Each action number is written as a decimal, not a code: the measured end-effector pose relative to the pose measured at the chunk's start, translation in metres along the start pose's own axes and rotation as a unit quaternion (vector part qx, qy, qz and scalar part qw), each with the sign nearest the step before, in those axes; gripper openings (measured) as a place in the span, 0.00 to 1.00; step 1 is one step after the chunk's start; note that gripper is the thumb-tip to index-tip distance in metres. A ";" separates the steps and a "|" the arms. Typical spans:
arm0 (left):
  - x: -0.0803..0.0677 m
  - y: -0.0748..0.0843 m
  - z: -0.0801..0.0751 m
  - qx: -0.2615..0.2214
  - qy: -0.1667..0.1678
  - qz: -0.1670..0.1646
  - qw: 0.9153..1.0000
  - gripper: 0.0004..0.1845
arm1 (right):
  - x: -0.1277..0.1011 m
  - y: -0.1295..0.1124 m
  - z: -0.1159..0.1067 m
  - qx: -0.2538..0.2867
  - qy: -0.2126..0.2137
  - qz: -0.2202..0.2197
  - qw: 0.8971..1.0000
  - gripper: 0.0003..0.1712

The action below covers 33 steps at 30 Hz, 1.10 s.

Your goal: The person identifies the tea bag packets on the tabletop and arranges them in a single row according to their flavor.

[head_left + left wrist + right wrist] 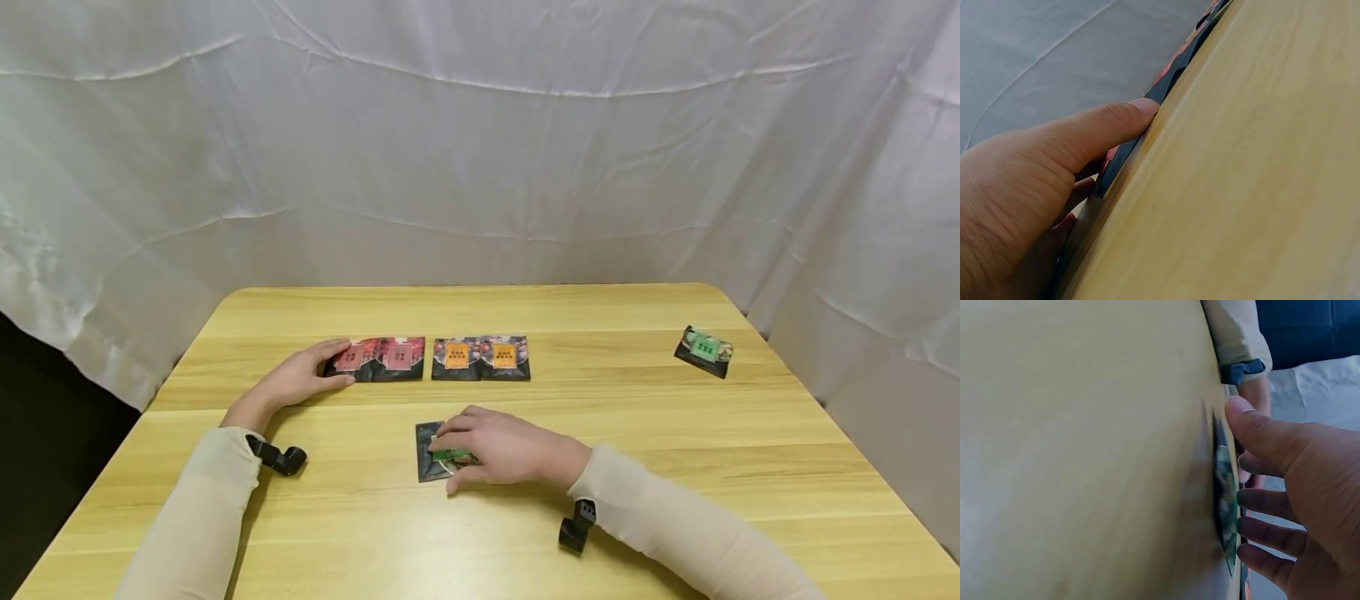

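In the head view my left hand (300, 377) lies at the left end of two red-labelled sachets (400, 358), its thumb along the near edge. The left wrist view has the left thumb (1147, 106) right at a sachet's dark edge (1175, 72), with the fingers partly hidden behind. My right hand (510, 446) is spread over a dark sachet with a green label (429, 467), covering much of it. From the right wrist, straight, parted fingers (1266, 534) show close above that green sachet (1225, 500).
Two orange-labelled sachets (480, 358) lie side by side, right of the red pair. Another green-labelled sachet (703, 350) lies askew at the table's far right. Pale curtains (480, 167) hang behind the wooden table (637, 400).
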<state>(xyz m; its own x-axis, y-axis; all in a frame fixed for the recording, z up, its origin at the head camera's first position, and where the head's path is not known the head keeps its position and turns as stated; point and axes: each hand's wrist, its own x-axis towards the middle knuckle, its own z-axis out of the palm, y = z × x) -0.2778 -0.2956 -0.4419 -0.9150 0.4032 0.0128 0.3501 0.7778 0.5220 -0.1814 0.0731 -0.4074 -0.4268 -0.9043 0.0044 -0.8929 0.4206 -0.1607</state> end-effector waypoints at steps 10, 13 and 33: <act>-0.001 -0.001 0.001 -0.011 0.000 -0.001 1.000 0.45 | -0.007 -0.001 0.002 -0.018 -0.002 -0.014 1.000 0.27; -0.001 -0.001 0.001 -0.014 0.001 0.001 1.000 0.45 | -0.011 0.000 0.001 -0.003 0.001 -0.015 1.000 0.26; -0.001 0.000 -0.001 -0.004 -0.002 0.005 1.000 0.45 | -0.047 0.015 0.004 -0.022 0.054 0.160 0.985 0.33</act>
<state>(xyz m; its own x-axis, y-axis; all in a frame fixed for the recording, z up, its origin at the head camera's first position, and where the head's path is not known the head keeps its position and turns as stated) -0.2771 -0.2969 -0.4414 -0.9104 0.4134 0.0154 0.3585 0.7699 0.5279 -0.1746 0.1217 -0.4142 -0.6975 -0.7137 0.0651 -0.7151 0.6872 -0.1278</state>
